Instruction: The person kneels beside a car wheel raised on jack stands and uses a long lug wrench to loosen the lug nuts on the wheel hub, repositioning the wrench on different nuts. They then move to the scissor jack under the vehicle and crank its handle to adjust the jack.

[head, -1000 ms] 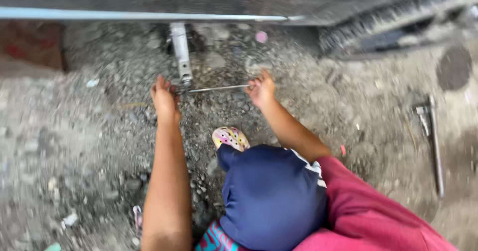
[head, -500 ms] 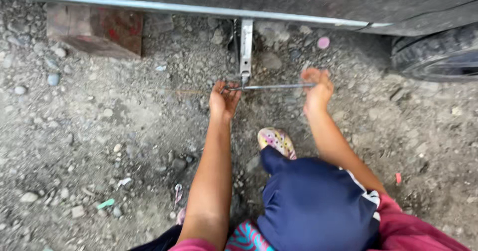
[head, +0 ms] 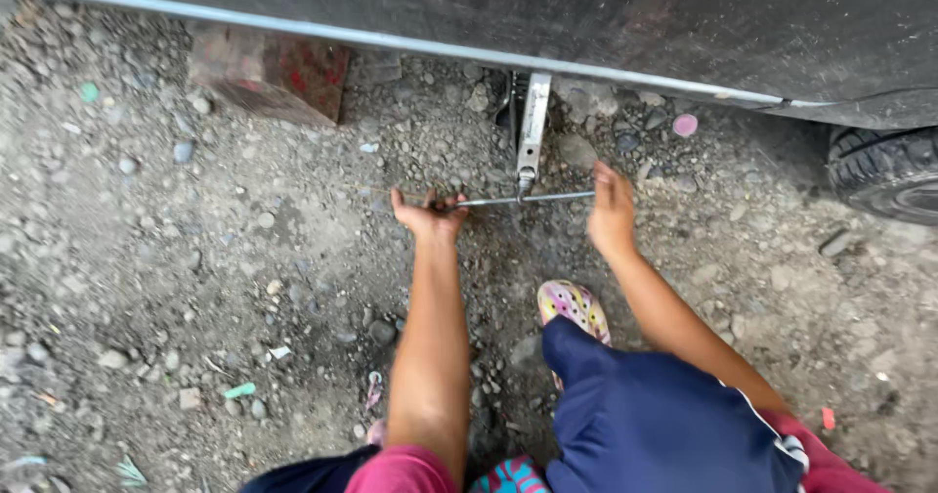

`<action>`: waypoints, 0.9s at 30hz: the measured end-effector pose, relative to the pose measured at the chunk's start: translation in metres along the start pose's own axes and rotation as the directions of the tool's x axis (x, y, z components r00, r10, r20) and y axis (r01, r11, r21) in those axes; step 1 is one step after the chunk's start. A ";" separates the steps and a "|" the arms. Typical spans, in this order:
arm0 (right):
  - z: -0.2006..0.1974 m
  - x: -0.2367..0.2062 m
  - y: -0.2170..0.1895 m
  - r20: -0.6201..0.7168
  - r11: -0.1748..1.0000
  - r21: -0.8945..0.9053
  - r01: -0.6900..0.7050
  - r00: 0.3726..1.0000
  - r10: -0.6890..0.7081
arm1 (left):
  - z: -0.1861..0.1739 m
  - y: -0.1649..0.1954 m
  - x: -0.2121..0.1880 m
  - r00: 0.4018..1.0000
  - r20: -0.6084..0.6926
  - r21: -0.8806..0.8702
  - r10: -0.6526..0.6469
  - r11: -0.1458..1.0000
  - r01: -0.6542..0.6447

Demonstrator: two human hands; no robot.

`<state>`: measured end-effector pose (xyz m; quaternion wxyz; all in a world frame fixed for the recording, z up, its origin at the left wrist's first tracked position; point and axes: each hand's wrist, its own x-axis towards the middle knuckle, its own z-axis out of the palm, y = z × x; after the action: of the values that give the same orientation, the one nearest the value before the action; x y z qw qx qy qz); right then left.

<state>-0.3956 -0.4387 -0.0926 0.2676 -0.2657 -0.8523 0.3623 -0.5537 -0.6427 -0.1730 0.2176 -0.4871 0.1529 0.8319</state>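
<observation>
Presently: thin metal crank rod (head: pixel 523 199), long axis horizontal, lying left to right just above the gravel ground (head: pixel 195 258), beneath the car sill (head: pixel 391 39). Left hand (head: pixel 427 215) fingers clenched around its left end; right hand (head: pixel 612 210) covers the right end, grip unclear. Upright jack (head: pixel 532 127) meets the rod midway, its top hidden under the sill. Since half a second ago, hands and rod remain similarly placed. Tyre (head: pixel 884 171) cut off at right.

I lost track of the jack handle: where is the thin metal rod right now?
In the head view, the thin metal rod lies level above the gravel at upper centre, between the left hand and right hand, under the car's sill.
</observation>
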 end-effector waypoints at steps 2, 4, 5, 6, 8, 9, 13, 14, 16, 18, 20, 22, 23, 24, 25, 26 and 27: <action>-0.010 -0.006 0.020 -0.092 1.000 0.029 -0.012 0.996 0.014 | 0.020 -0.011 -0.020 0.989 0.011 0.082 0.150 0.985 -0.151; -0.023 -0.015 0.039 -0.169 0.928 0.372 -0.013 0.982 0.082 | 0.031 -0.031 -0.053 0.929 0.068 0.240 0.364 0.898 -0.369; -0.030 -0.021 0.047 -0.180 0.854 0.519 -0.025 0.974 0.138 | 0.024 -0.056 -0.074 0.783 0.327 0.303 0.530 0.726 -0.618; -0.038 -0.027 0.052 -0.160 0.872 0.480 -0.097 0.968 0.195 | 0.019 -0.081 -0.090 0.561 0.574 0.276 0.597 0.504 -0.818; -0.053 -0.023 0.053 -0.144 0.884 0.433 -0.177 0.954 0.261 | -0.006 -0.118 -0.126 0.241 0.820 0.353 0.518 -0.127 -0.927; -0.056 -0.015 0.048 -0.101 0.837 0.530 -0.134 0.970 0.219 | -0.007 -0.122 -0.127 0.223 0.843 0.337 0.490 -0.156 -0.929; -0.062 0.024 -0.006 0.104 0.904 0.426 0.027 0.991 -0.079 | -0.004 -0.137 -0.119 0.300 0.791 0.375 0.533 -0.035 -0.926; -0.056 0.029 -0.024 0.158 0.955 0.278 0.108 0.975 -0.156 | 0.003 -0.136 -0.113 0.302 0.766 0.338 0.567 0.045 -0.940; -0.030 0.032 -0.061 0.338 0.953 0.121 0.277 0.891 -0.302 | 0.013 -0.132 -0.107 0.334 0.698 0.270 0.633 0.199 -0.942; -0.005 0.030 -0.091 0.512 0.898 0.151 0.414 0.744 -0.429 | 0.020 -0.118 -0.103 0.537 0.608 0.179 0.584 0.559 -0.810; 0.022 0.030 -0.114 0.535 0.895 0.153 0.418 0.726 -0.431 | 0.027 -0.092 -0.097 0.635 0.583 -0.003 0.507 0.783 -0.622; 0.040 0.032 -0.136 0.533 0.867 0.172 0.467 0.696 -0.481 | 0.033 -0.054 -0.089 0.641 0.600 -0.095 0.479 0.838 -0.537; 0.043 0.038 -0.146 0.515 0.840 0.181 0.511 0.678 -0.524 | 0.037 -0.043 -0.087 0.641 0.611 -0.067 0.465 0.837 -0.543; 0.043 0.046 -0.156 0.506 0.825 0.081 0.560 0.690 -0.518 | 0.042 -0.039 -0.086 0.640 0.642 -0.059 0.421 0.860 -0.507; 0.042 0.056 -0.165 0.500 0.794 -0.021 0.607 0.694 -0.518 | 0.046 -0.036 -0.087 0.635 0.671 -0.058 0.383 0.881 -0.470; 0.040 0.065 -0.175 0.494 0.748 -0.115 0.654 0.691 -0.528 | 0.049 -0.037 -0.089 0.621 0.699 -0.066 0.354 0.897 -0.437; 0.037 0.071 -0.183 0.558 0.736 -0.109 0.668 0.654 -0.511 | 0.051 -0.043 -0.092 0.618 0.706 -0.091 0.346 0.910 -0.405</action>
<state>-0.5183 -0.5195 0.0434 0.1007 0.0930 -0.9754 0.1728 -0.5307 -0.6018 -0.0698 0.0993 -0.0779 0.1877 0.9741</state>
